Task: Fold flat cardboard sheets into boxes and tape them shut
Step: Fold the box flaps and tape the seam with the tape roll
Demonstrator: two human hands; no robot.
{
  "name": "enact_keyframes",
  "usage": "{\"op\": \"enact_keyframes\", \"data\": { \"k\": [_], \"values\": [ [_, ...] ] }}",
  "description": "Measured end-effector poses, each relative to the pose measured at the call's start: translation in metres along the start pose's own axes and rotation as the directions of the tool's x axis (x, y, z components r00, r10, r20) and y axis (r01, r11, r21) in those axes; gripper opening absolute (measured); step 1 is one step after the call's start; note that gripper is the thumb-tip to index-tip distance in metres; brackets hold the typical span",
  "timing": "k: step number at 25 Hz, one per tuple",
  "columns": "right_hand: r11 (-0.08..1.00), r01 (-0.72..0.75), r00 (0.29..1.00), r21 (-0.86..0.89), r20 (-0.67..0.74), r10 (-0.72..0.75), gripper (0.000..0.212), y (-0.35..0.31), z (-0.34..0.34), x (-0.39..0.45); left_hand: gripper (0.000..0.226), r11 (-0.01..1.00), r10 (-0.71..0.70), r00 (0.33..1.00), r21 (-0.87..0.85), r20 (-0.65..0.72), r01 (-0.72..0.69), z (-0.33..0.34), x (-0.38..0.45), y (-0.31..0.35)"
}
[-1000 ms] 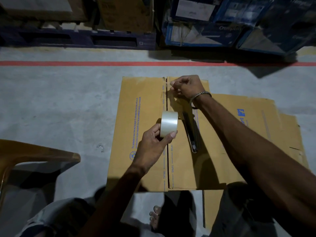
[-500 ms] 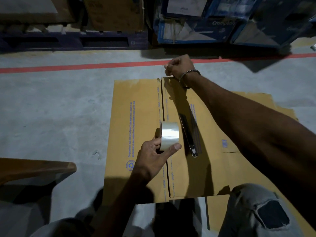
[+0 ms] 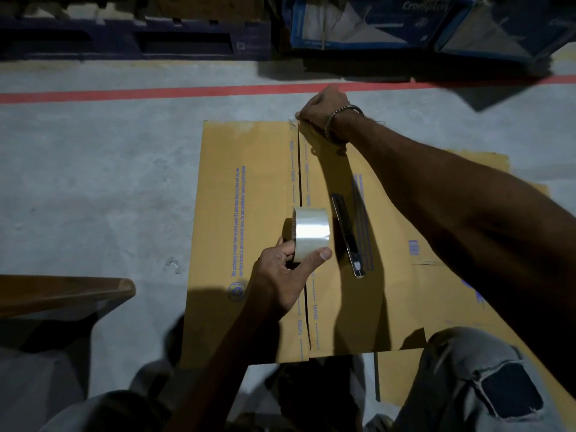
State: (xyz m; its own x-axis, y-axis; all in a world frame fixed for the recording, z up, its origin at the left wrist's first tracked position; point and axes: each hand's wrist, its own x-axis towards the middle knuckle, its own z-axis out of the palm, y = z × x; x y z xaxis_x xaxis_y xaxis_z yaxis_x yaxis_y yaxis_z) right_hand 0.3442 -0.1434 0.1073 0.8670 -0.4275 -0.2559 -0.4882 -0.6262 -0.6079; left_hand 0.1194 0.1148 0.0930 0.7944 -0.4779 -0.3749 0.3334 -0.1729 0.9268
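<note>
A flat brown cardboard box (image 3: pixel 249 232) with blue printed text lay on the grey concrete floor (image 3: pixel 93 188), directly in front of the person. Its two top flaps met at a narrow dark seam (image 3: pixel 300 182) that ran away from the person, with dashed blue lines and the word "TAPING" on both sides. The left hand (image 3: pixel 280 275) held a roll of clear shiny packing tape (image 3: pixel 311 233) upright just over the seam, with the thumb and the fingers curled around the roll. The right hand (image 3: pixel 324 106) was at the far edge of the box, at the end of the seam, with its fingers curled together; what they pinched was too small to tell. A metal bracelet (image 3: pixel 341 115) was on that wrist. A long dark utility knife (image 3: pixel 347 235) lay on the right flap, just beside the roll. More flat brown cardboard sheets (image 3: pixel 486 169) lay under the box at the right.

A red painted line (image 3: pixel 156 92) crossed the floor beyond the box. Behind it were a dark blue pallet (image 3: pixel 140 39) and blue and white printed cartons (image 3: pixel 374 23); their contents were not visible. A brown wooden piece (image 3: pixel 62 291) showed at the left edge.
</note>
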Motion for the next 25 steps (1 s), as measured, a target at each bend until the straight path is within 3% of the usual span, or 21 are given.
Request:
{"op": "enact_keyframes", "data": {
  "k": [3,7,9,11,13,16,20,25],
  "values": [
    [0.984,-0.168,0.983,-0.058,0.066,0.172,0.022,-0.014,-0.004,0.004,0.046,0.999,0.037,0.999,0.034,-0.014,-0.037,0.001,-0.001,-0.004],
    [0.943,-0.160,0.949,-0.292,0.216,0.228,0.022,-0.029,0.003,0.004,0.036,0.996,0.064,0.998,0.061,-0.008,-0.063,0.000,0.000,-0.006],
    [0.937,-0.155,0.975,-0.313,0.103,0.196,0.028,-0.023,0.015,0.004,0.028,0.997,0.062,0.998,0.049,-0.012,-0.061,-0.001,0.001,-0.006],
    [0.962,-0.187,0.982,-0.202,-0.075,0.175,0.025,-0.016,0.021,0.003,0.036,0.998,0.044,0.999,0.037,-0.018,-0.043,-0.002,0.000,-0.004],
    [0.998,-0.060,0.982,-0.001,-0.182,0.059,0.025,-0.005,0.020,-0.004,0.041,0.999,0.015,1.000,0.033,-0.011,-0.014,-0.004,-0.001,-0.001],
    [0.979,0.192,0.980,0.073,-0.071,-0.187,0.042,0.021,0.009,-0.030,0.045,1.000,-0.002,1.000,0.025,0.014,0.001,-0.004,-0.006,0.006],
    [0.907,0.283,0.959,-0.312,0.081,-0.271,0.063,0.039,0.007,-0.039,0.047,1.000,-0.018,0.999,0.003,0.034,0.018,-0.002,-0.009,0.013],
    [0.785,0.402,0.916,-0.472,0.221,-0.336,0.082,0.043,-0.002,-0.059,0.050,0.999,-0.016,0.999,0.034,0.041,0.015,0.001,-0.011,0.020]
  ]
}}
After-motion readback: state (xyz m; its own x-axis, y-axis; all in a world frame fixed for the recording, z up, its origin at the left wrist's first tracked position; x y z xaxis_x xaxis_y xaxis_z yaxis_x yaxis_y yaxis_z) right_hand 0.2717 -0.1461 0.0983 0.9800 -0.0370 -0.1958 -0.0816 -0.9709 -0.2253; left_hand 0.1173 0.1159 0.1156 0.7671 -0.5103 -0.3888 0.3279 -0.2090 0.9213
